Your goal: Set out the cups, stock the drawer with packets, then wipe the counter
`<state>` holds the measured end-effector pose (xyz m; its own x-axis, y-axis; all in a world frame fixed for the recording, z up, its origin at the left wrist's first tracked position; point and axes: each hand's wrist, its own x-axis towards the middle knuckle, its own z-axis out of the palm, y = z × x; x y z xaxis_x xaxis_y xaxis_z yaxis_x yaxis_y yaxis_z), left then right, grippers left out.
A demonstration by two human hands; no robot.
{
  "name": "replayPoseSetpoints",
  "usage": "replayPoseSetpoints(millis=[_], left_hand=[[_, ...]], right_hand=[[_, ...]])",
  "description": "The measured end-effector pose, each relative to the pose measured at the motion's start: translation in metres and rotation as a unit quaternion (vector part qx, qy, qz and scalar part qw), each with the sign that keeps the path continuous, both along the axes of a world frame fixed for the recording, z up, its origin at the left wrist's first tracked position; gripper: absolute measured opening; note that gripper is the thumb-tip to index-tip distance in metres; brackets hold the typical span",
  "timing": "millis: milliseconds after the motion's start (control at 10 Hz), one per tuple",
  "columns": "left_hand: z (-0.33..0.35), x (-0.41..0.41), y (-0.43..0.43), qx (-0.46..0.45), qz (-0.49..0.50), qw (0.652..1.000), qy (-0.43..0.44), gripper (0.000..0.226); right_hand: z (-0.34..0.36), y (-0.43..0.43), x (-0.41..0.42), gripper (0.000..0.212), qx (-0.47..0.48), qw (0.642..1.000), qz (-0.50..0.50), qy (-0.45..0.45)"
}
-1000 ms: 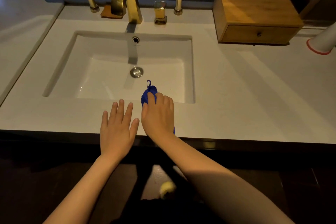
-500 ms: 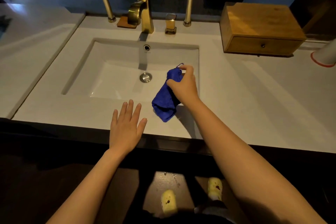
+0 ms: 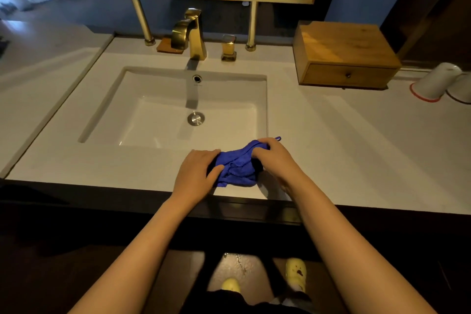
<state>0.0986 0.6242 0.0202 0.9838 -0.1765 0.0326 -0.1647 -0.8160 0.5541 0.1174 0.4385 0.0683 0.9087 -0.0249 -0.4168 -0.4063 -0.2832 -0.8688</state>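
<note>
Both hands on one blue cloth (image 3: 238, 167), bunched on counter (image 3: 344, 150) just in front of sink (image 3: 175, 112), by its front right corner. Left hand (image 3: 196, 173) pressed on cloth's left end, thumb hooked over the edge, fingers closed on fabric. Right hand (image 3: 276, 158) pinched cloth's right end, fingers curled into the folds, small loop tag poking out past knuckles. Cloth's long axis ran left-right, parallel to sink's front edge, rising slightly toward right hand. Lay between the two grips, so neither hand nearer; right end sat closer to sink, left end closer to counter's front edge. Looked like regrouping or folding the cloth before a wipe stroke, judged only. Counted: one cloth, one sink, one gold faucet (image 3: 190, 33) behind sink, one wooden drawer box (image 3: 344, 55) right of sink with drawer shut, two white cups (image 3: 433, 83) upside down further right of sink, second cup cut off by frame. No packets seen
</note>
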Motion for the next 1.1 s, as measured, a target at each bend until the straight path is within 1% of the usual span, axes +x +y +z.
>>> replayPoseSetpoints(millis=[100, 200, 300, 400, 500, 600, 700, 800, 1000, 1100], left_hand=[[0.001, 0.008, -0.005, 0.013, 0.042, 0.999, -0.008, 0.038], [0.003, 0.011, -0.009, -0.001, 0.05, 0.999, -0.005, 0.029], [0.009, 0.012, -0.012, -0.039, 0.041, 0.998, 0.009, 0.022], [0.015, 0.012, -0.015, -0.06, 0.02, 0.998, 0.026, 0.02], [0.016, 0.014, -0.019, -0.052, 0.011, 0.998, 0.035, 0.023], [0.013, 0.015, -0.021, -0.031, 0.027, 0.997, 0.061, 0.027], [0.008, 0.012, -0.019, -0.034, 0.042, 0.997, 0.063, 0.028], [0.009, 0.01, -0.019, -0.04, 0.051, 0.996, 0.062, 0.028], [0.014, 0.001, -0.023, -0.031, 0.088, 0.994, 0.059, 0.033], [0.017, -0.013, -0.025, -0.052, 0.102, 0.993, 0.028, 0.028]], right_hand=[[0.003, -0.018, -0.005, 0.043, -0.058, 0.992, 0.1, -0.042], [0.0, -0.032, -0.009, 0.035, -0.118, 0.984, 0.117, -0.058], [-0.004, -0.043, -0.008, 0.017, -0.163, 0.983, 0.083, -0.03], [-0.006, -0.049, -0.005, 0.026, -0.158, 0.986, 0.045, 0.021], [-0.01, -0.049, -0.003, 0.022, -0.226, 0.973, 0.045, 0.021], [-0.017, -0.041, -0.01, 0.024, -0.297, 0.954, 0.05, 0.002], [-0.029, -0.037, -0.022, 0.031, -0.342, 0.938, 0.033, -0.032], [-0.035, -0.035, -0.029, 0.034, -0.35, 0.935, -0.009, -0.059], [-0.033, -0.042, -0.037, 0.051, -0.31, 0.946, 0.006, -0.092], [-0.034, -0.051, -0.047, 0.053, -0.303, 0.946, 0.001, -0.111]])
